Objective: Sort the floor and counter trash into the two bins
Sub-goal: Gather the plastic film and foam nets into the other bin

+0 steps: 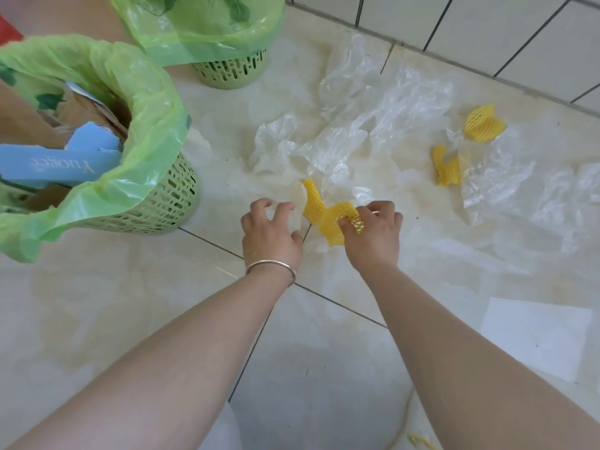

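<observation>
My right hand (pixel 373 232) pinches a yellow foam net (pixel 331 222) lying on the tiled floor. Just left of it, my left hand (pixel 271 235) curls its fingers around a whitish translucent piece (pixel 297 203). Two more yellow foam nets (pixel 483 123) (pixel 448 167) lie farther right among crumpled clear plastic bags (pixel 373 125). The near green bin (pixel 152 203) at the left holds blue cardboard and brown paper in a green liner. The far green bin (pixel 227 69) behind it holds leafy greens.
A tiled wall (pixel 487 27) runs along the back right. More clear plastic (pixel 519 186) spreads at the far right. A white sheet of paper (pixel 535 336) lies on the floor at the lower right. A yellow scrap (pixel 420 441) shows at the bottom edge.
</observation>
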A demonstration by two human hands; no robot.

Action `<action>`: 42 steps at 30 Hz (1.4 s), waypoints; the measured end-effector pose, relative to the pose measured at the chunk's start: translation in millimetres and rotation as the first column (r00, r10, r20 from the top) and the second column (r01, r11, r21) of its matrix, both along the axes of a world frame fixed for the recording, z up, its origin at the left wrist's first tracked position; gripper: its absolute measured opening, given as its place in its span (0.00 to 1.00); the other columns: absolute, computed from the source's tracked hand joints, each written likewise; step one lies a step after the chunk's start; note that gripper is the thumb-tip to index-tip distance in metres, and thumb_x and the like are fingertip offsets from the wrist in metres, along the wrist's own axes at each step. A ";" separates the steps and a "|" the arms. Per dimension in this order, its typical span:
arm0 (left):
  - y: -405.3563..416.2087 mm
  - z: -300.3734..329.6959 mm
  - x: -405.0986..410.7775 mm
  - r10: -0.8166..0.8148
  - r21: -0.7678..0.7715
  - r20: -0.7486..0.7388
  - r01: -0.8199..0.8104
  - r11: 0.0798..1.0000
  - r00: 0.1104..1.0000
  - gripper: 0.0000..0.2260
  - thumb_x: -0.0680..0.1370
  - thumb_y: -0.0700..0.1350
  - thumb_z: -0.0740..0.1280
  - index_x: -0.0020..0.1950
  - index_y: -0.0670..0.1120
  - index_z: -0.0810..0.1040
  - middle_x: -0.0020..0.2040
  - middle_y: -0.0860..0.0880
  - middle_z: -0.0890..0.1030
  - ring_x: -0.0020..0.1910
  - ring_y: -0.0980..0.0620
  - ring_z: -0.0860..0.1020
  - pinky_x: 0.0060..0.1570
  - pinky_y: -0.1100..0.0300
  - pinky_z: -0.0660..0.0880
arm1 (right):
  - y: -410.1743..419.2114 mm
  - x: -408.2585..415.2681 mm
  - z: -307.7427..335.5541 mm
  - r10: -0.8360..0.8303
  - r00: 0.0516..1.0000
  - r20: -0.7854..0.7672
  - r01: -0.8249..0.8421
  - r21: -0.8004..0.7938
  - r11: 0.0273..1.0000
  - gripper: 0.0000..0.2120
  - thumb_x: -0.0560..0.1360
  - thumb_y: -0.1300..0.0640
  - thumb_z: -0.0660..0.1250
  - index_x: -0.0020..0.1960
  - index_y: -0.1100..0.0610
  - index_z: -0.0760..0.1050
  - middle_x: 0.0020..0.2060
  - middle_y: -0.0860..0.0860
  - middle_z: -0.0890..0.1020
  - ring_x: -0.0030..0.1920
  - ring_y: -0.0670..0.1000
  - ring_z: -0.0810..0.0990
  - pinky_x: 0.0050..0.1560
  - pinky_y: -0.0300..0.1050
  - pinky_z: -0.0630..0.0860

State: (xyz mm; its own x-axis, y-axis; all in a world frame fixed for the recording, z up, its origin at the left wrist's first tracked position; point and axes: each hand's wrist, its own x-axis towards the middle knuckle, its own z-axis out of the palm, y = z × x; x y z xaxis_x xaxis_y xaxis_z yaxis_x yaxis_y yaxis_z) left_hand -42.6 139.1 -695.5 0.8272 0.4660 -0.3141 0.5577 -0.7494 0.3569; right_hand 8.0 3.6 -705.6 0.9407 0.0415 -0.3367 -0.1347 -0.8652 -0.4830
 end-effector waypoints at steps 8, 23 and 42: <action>-4.7 -16.8 32.5 0.341 -0.324 -0.235 -0.405 0.855 0.910 0.30 0.77 0.56 0.62 0.74 0.64 0.51 0.74 0.46 0.54 0.68 0.40 0.64 0.66 0.51 0.65 | 19.5 36.9 -7.0 -0.080 0.979 -0.187 0.092 0.060 0.994 0.19 0.77 0.49 0.63 0.66 0.53 0.71 0.72 0.50 0.57 0.71 0.57 0.56 0.52 0.43 0.64; -5.0 -38.5 73.1 0.299 -0.603 -0.157 -0.331 0.726 0.941 0.20 0.82 0.49 0.53 0.74 0.50 0.62 0.73 0.48 0.63 0.72 0.49 0.65 0.70 0.58 0.59 | 66.7 52.7 -35.3 -0.105 0.935 -0.337 0.224 0.335 0.915 0.32 0.76 0.63 0.60 0.76 0.51 0.54 0.70 0.51 0.63 0.68 0.54 0.67 0.68 0.47 0.67; -19.1 102.9 71.5 0.499 -0.867 -0.247 -0.419 0.269 0.831 0.03 0.72 0.47 0.65 0.39 0.53 0.73 0.44 0.46 0.79 0.45 0.44 0.78 0.58 0.47 0.74 | 50.8 33.1 120.3 -0.141 0.899 -0.415 0.363 0.523 0.771 0.18 0.78 0.61 0.55 0.67 0.61 0.66 0.62 0.56 0.72 0.56 0.55 0.74 0.55 0.47 0.71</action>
State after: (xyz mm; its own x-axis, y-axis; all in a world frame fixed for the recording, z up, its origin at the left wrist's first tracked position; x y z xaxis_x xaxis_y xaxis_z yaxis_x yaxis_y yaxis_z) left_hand 28.9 119.9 -592.6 0.6070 0.2796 -0.7439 0.6463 0.3710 0.6668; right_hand 41.1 54.4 -585.2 0.7774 0.1081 -0.6197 -0.5542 -0.3485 -0.7559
